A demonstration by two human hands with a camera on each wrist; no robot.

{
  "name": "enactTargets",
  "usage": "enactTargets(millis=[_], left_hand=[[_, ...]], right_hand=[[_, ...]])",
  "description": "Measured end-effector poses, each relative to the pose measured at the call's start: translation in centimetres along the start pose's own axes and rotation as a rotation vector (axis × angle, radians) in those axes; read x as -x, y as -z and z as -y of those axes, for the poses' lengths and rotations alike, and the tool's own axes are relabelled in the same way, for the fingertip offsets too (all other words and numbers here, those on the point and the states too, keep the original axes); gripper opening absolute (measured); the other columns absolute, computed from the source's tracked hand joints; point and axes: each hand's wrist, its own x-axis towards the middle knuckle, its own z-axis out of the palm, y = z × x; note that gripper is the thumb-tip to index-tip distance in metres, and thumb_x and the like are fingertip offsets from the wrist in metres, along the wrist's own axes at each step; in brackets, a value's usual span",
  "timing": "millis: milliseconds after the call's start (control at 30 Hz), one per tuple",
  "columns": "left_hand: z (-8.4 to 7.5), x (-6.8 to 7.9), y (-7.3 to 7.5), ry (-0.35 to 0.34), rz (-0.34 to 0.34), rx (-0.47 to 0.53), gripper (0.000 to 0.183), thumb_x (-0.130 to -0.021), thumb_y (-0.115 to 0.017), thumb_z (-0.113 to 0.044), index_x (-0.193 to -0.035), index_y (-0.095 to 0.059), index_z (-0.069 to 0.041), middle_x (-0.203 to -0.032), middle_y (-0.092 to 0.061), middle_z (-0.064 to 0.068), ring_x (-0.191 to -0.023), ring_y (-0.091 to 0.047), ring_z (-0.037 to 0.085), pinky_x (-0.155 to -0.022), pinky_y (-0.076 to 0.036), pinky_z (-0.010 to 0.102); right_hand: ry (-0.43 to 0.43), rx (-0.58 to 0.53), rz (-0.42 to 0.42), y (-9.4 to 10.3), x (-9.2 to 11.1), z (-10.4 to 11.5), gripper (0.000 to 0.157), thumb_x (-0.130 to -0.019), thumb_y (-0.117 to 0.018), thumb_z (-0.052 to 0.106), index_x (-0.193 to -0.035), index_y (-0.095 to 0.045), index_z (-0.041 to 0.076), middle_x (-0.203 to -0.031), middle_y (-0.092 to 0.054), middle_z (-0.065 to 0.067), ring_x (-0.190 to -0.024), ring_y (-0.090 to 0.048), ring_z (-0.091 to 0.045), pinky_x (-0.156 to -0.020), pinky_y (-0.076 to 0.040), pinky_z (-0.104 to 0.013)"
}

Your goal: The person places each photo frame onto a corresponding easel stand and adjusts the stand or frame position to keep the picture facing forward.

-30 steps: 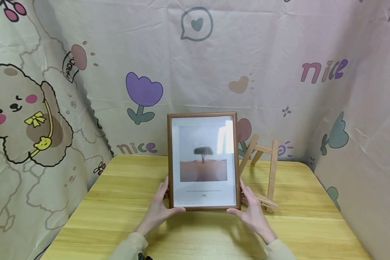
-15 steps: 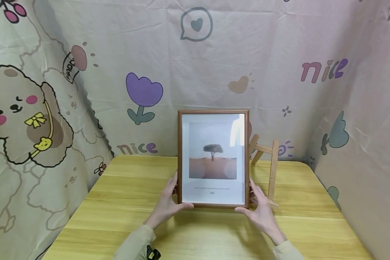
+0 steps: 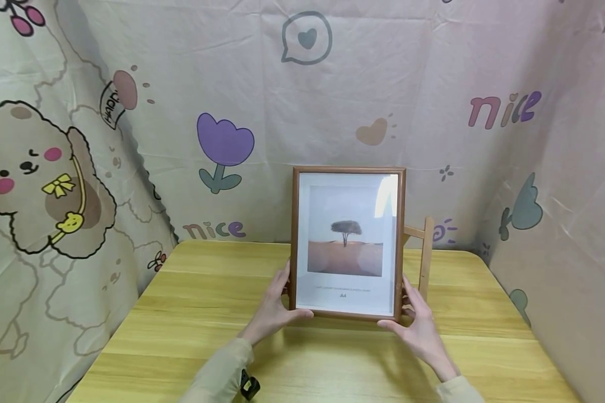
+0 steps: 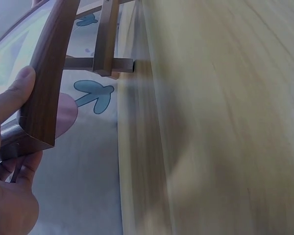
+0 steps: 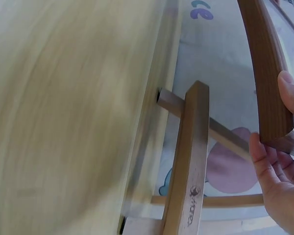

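A brown rectangular wooden picture frame (image 3: 347,243) is held up before a tan wooden easel (image 3: 426,252), visible past its 3 o'clock; left hand (image 3: 274,311) grasps the 7 o'clock corner, right hand (image 3: 419,324) the 5. Aligning, I'd say; next calls for seating it on the lettered ledge (image 5: 190,161).

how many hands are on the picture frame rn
2: the left hand grips the picture frame at its lower left corner, and the right hand grips its lower right corner. Some fingers are partly hidden behind it.
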Motion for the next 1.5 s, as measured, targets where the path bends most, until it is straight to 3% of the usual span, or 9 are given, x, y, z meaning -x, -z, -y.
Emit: enactTargets(millis=[133, 233, 367, 600, 867, 967, 1133, 1367, 1500], left_hand=[[-0.2, -0.6, -0.4, 0.009, 0.017, -0.002, 0.127, -0.068, -0.093, -0.034, -0.163, -0.011, -0.016, -0.165, -0.024, 0.023, -0.149, -0.027, 0.050, -0.113, -0.031, 0.071], [-0.3, -1.1, -0.8, -0.017, 0.023, -0.013, 0.127, -0.068, -0.094, -0.033, -0.163, -0.011, -0.016, -0.162, -0.030, 0.023, -0.145, -0.035, 0.047, -0.112, -0.037, 0.067], [-0.2, -1.6, -1.4, -0.062, 0.037, -0.003, 0.129, -0.068, -0.094, -0.032, -0.163, -0.010, -0.014, -0.153, -0.042, 0.022, -0.129, -0.053, 0.038, -0.104, -0.050, 0.056], [-0.4, -2.5, -2.2, -0.046, 0.063, 0.021, 0.128, -0.069, -0.093, -0.034, -0.164, -0.009, -0.023, -0.161, -0.033, 0.020, -0.142, -0.042, 0.041, -0.112, -0.041, 0.062], [-0.4, -3.5, -3.3, -0.075, 0.082, 0.053, 0.125, -0.070, -0.093, -0.035, -0.163, -0.009, -0.029, -0.163, -0.032, 0.014, -0.145, -0.039, 0.034, -0.114, -0.040, 0.058], [-0.4, -4.0, -3.7, -0.093, 0.092, 0.061, 0.126, -0.070, -0.093, -0.033, -0.163, -0.008, -0.030, -0.157, -0.039, 0.011, -0.132, -0.049, 0.026, -0.109, -0.048, 0.046], [-0.4, -4.8, -4.3, -0.138, 0.100, 0.065, 0.128, -0.069, -0.094, -0.030, -0.164, -0.008, -0.025, -0.142, -0.048, 0.009, -0.108, -0.051, 0.014, -0.095, -0.051, 0.029], [-0.4, -5.6, -5.3, -0.204, 0.098, 0.052, 0.127, -0.069, -0.094, -0.029, -0.164, -0.010, -0.016, -0.132, -0.051, 0.009, -0.098, -0.050, 0.012, -0.086, -0.050, 0.023], [-0.4, -5.9, -5.9, -0.211, 0.100, 0.034, 0.127, -0.070, -0.093, -0.030, -0.164, -0.008, -0.017, -0.136, -0.050, 0.010, -0.107, -0.053, 0.016, -0.094, -0.052, 0.029]], right_hand=[[-0.011, -0.002, -0.006, 0.5, 0.1, -0.3, 0.116, -0.062, -0.093, 0.002, -0.158, -0.029, 0.005, -0.117, -0.059, -0.015, -0.098, -0.049, 0.009, -0.080, -0.052, -0.008], [-0.020, 0.010, -0.013, 0.9, 0.2, -0.5, 0.116, -0.062, -0.093, 0.002, -0.159, -0.029, 0.005, -0.115, -0.059, -0.014, -0.098, -0.048, 0.010, -0.080, -0.050, -0.005], [-0.041, 0.025, -0.015, 1.5, 0.4, -0.8, 0.116, -0.063, -0.093, 0.001, -0.159, -0.028, 0.005, -0.117, -0.059, -0.015, -0.099, -0.046, 0.012, -0.081, -0.049, -0.004], [-0.045, 0.025, -0.037, 2.2, 0.6, -1.3, 0.117, -0.062, -0.092, -0.001, -0.159, -0.027, 0.004, -0.127, -0.055, -0.017, -0.100, -0.045, 0.014, -0.082, -0.048, -0.002], [-0.036, -0.040, -0.062, 2.9, 0.4, -2.2, 0.119, -0.060, -0.089, -0.012, -0.160, -0.027, 0.008, -0.119, -0.049, 0.016, -0.097, -0.050, 0.008, -0.077, -0.051, -0.006], [-0.047, -0.048, -0.067, 3.1, 0.4, -2.5, 0.119, -0.060, -0.089, -0.013, -0.160, -0.027, 0.008, -0.117, -0.050, 0.017, -0.096, -0.051, 0.007, -0.075, -0.052, -0.008], [-0.073, -0.040, -0.069, 3.6, 0.4, -2.7, 0.117, -0.062, -0.088, -0.012, -0.160, -0.027, 0.008, -0.118, -0.049, 0.019, -0.096, -0.051, 0.007, -0.076, -0.051, -0.007], [-0.066, -0.033, -0.095, 4.2, 0.6, -3.2, 0.118, -0.060, -0.088, -0.014, -0.159, -0.029, 0.008, -0.116, -0.050, 0.017, -0.096, -0.052, 0.007, -0.075, -0.051, -0.007], [-0.068, -0.028, -0.101, 4.6, 0.6, -3.4, 0.118, -0.060, -0.089, -0.014, -0.159, -0.029, 0.009, -0.116, -0.050, 0.017, -0.096, -0.052, 0.007, -0.074, -0.051, -0.007]])
